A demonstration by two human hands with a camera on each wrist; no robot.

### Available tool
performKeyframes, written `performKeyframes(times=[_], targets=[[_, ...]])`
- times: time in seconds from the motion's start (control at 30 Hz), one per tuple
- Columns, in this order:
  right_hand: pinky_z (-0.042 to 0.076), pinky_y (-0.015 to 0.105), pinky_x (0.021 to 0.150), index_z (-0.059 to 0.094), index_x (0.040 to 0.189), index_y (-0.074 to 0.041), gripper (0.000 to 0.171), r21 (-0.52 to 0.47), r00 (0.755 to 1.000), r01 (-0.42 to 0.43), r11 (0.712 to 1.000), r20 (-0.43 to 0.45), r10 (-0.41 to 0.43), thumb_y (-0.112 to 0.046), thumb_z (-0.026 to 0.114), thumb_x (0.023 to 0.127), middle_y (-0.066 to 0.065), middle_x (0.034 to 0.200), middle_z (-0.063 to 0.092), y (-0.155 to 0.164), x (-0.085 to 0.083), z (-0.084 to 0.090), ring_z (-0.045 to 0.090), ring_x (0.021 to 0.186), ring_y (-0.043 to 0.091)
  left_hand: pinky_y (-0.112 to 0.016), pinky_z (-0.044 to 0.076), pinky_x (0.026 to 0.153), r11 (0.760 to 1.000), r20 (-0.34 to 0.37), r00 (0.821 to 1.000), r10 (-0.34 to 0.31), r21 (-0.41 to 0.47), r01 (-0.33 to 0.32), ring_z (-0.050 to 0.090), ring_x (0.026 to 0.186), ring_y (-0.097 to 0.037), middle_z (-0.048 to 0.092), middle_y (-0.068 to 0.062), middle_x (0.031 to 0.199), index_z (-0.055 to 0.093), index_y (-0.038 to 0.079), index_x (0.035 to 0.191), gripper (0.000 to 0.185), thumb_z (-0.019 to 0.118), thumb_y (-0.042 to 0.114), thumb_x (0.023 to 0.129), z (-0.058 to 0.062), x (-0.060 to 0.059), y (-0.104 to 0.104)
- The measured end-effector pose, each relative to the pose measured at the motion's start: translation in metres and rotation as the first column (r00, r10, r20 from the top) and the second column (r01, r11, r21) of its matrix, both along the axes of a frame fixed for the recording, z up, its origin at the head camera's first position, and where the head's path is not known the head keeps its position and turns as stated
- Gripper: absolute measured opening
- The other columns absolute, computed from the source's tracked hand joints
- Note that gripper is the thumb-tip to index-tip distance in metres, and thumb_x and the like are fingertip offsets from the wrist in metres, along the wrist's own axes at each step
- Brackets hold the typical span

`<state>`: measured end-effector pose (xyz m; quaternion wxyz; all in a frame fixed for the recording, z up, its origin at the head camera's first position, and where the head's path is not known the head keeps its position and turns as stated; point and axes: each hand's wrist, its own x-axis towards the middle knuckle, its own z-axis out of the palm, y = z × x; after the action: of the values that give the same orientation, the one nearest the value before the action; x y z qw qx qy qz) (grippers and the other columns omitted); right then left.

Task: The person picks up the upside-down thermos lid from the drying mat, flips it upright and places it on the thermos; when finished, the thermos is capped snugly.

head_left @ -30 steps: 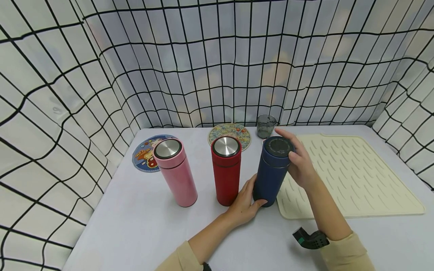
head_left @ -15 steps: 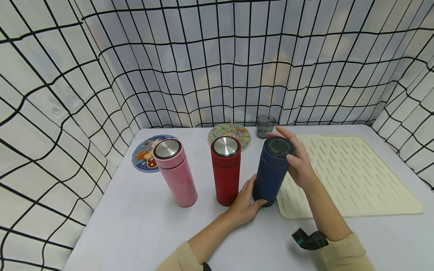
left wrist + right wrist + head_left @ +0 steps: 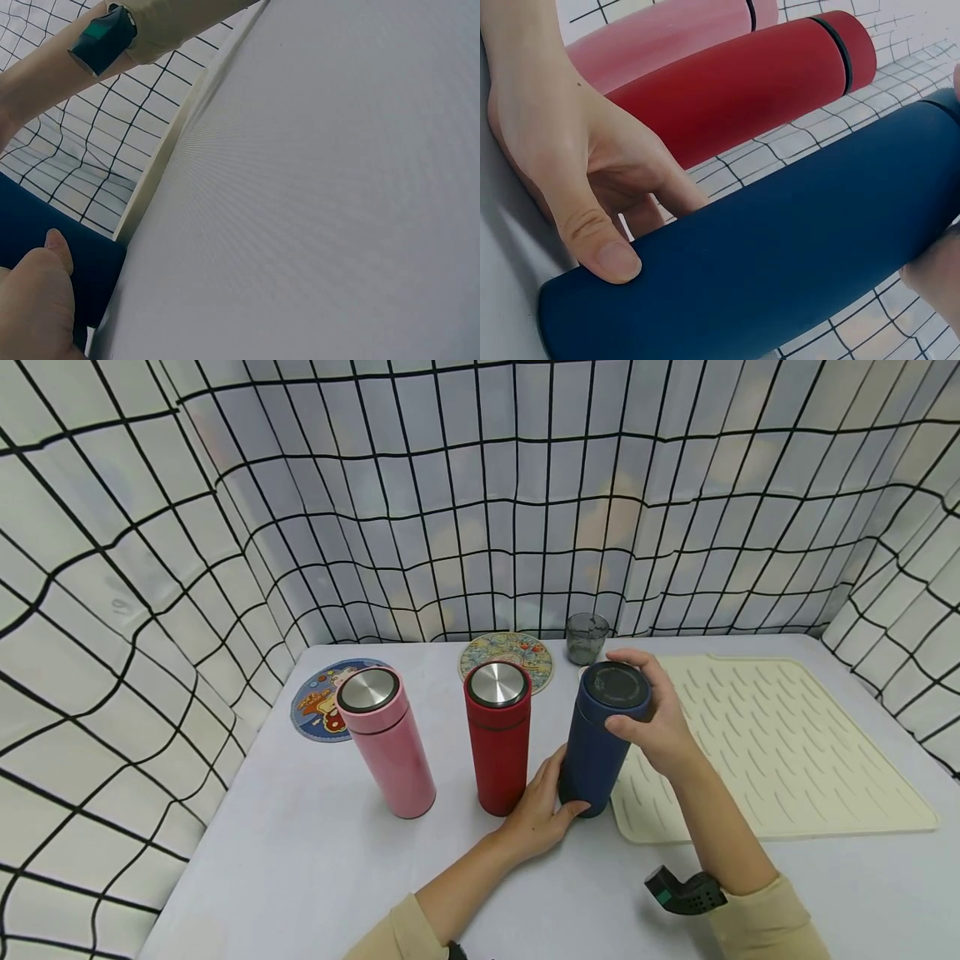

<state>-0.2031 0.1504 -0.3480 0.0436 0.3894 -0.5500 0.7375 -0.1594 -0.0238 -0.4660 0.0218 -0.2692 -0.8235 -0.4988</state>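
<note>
A dark blue flask [image 3: 600,743] stands upright on the white table, at the left edge of a cream ribbed mat [image 3: 780,743]. My left hand [image 3: 543,810] grips its base, thumb in front [image 3: 600,255]. My right hand [image 3: 656,718] curls round its dark lid [image 3: 617,685], fingers over the far rim and thumb on the near side. In the left wrist view only my left thumb [image 3: 45,300] and a piece of the blue flask [image 3: 45,232] show. A red flask [image 3: 498,735] and a pink flask [image 3: 386,739], both with steel tops, stand to the left.
Two patterned round coasters [image 3: 508,656] [image 3: 322,697] lie behind the flasks. A small grey glass cup [image 3: 587,637] stands at the back. Black-gridded white sheeting [image 3: 150,568] walls in the table on three sides. A black wrist camera [image 3: 684,889] sits on my right forearm.
My right hand has closed from a loose touch beside the lid to a grip round it, the thumb coming forward. The left hand and the flasks have stayed put.
</note>
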Motion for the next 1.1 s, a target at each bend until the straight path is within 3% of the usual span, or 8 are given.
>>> performKeyframes(times=[0.1,0.3,0.47,0.6,0.7,0.83,0.93,1.1], targets=[[0.047,0.028,0.084,0.036,0.135,-0.008,0.067,0.018,1.000,-0.001,1.000,-0.014,0.001,-0.028,0.070,0.082,0.009,0.122,0.051,0.000,0.000,0.000,0.052,0.108,0.020,-0.038,0.030,0.104,1.000,0.004,1.000,-0.001,0.002,0.001,0.033,0.130,-0.019,0.034,-0.010,0.140,0.013,0.012,0.145,0.077,0.063,0.016,0.087,0.000,0.000,0.000],[0.040,0.033,0.094,0.025,0.143,-0.010,0.060,0.012,0.987,-0.161,0.987,0.018,0.160,-0.028,0.050,0.092,0.013,0.134,0.045,0.005,-0.002,0.002,0.045,0.121,0.023,-0.038,0.030,0.104,1.000,0.015,1.000,-0.007,0.004,0.007,0.033,0.130,-0.020,0.034,-0.010,0.140,0.013,0.012,0.145,0.077,0.062,0.016,0.087,-0.001,0.000,0.000],[0.041,0.032,0.094,0.024,0.143,-0.006,0.058,-0.010,0.970,-0.243,0.970,-0.001,0.243,-0.021,0.050,0.093,0.011,0.129,0.050,0.008,-0.005,0.001,0.048,0.118,0.021,-0.037,0.031,0.104,1.000,0.010,1.000,-0.004,0.001,0.004,0.034,0.129,-0.019,0.034,-0.009,0.140,0.013,0.013,0.145,0.077,0.062,0.016,0.087,-0.002,0.000,0.000],[0.045,0.031,0.088,0.026,0.141,-0.002,0.062,-0.025,0.981,-0.194,0.981,-0.018,0.194,-0.016,0.059,0.089,0.010,0.123,0.051,0.007,-0.004,0.000,0.051,0.111,0.021,-0.037,0.030,0.104,1.000,0.003,1.000,-0.002,0.001,0.002,0.034,0.129,-0.019,0.035,-0.009,0.139,0.013,0.013,0.145,0.077,0.062,0.016,0.087,-0.002,0.000,-0.001],[0.047,0.031,0.084,0.030,0.138,-0.004,0.065,0.013,0.997,-0.073,0.997,-0.003,0.073,-0.013,0.064,0.084,0.011,0.119,0.051,0.004,-0.001,0.001,0.053,0.106,0.021,-0.037,0.030,0.104,1.000,0.007,1.000,-0.005,0.005,0.005,0.033,0.130,-0.019,0.034,-0.009,0.139,0.012,0.014,0.145,0.077,0.062,0.016,0.087,-0.001,0.000,0.000],[0.046,0.029,0.082,0.033,0.138,-0.010,0.067,0.076,0.999,0.045,0.996,0.011,-0.046,-0.012,0.068,0.080,0.011,0.118,0.046,-0.001,0.004,0.004,0.052,0.103,0.020,-0.037,0.030,0.105,1.000,0.017,1.000,-0.007,0.014,0.006,0.032,0.130,-0.018,0.034,-0.008,0.140,0.011,0.016,0.146,0.077,0.062,0.016,0.087,-0.001,0.000,-0.001],[0.044,0.029,0.086,0.029,0.141,-0.011,0.066,0.064,1.000,0.014,0.998,-0.002,-0.014,-0.016,0.062,0.085,0.014,0.125,0.039,-0.002,0.004,0.006,0.049,0.108,0.021,-0.037,0.029,0.105,1.000,0.020,1.000,-0.005,0.015,0.004,0.032,0.130,-0.018,0.034,-0.008,0.140,0.011,0.016,0.146,0.078,0.062,0.016,0.087,-0.001,-0.001,-0.001],[0.043,0.032,0.092,0.022,0.144,-0.010,0.059,0.024,0.990,-0.140,0.990,0.017,0.140,-0.020,0.048,0.092,0.013,0.134,0.043,0.002,0.001,0.006,0.050,0.115,0.021,-0.037,0.029,0.105,1.000,0.026,1.000,-0.004,0.008,0.004,0.032,0.130,-0.019,0.033,-0.009,0.141,0.012,0.014,0.145,0.077,0.062,0.017,0.087,-0.001,0.000,-0.001]])
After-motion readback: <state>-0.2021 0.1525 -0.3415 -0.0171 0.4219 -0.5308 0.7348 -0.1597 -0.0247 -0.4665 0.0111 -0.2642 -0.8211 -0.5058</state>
